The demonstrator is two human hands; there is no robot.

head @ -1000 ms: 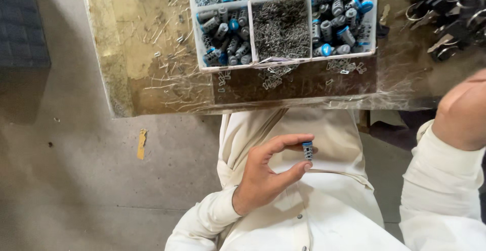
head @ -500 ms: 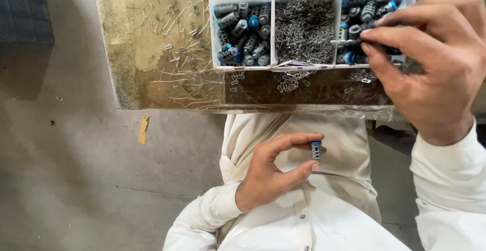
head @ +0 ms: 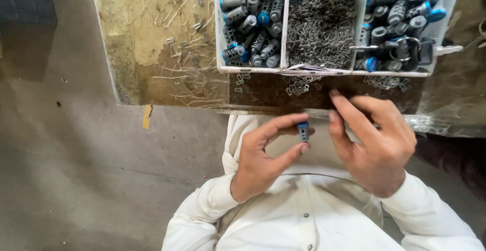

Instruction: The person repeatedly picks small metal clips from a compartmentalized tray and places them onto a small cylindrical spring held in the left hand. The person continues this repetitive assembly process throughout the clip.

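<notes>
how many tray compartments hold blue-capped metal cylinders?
2 fully visible: the white tray's left compartment and right compartment; small metal clips fill the middle compartment. The cropped top row may hide more. One more cylinder is in the left hand.

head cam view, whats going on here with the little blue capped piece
A person in a white shirt pinches a small grey cylinder with a blue cap between the thumb and fingers of the left hand. The right hand is beside it, fingertips close to the piece. Ahead on the worn table sits a white divided tray holding more such cylinders and small metal clips.
</notes>
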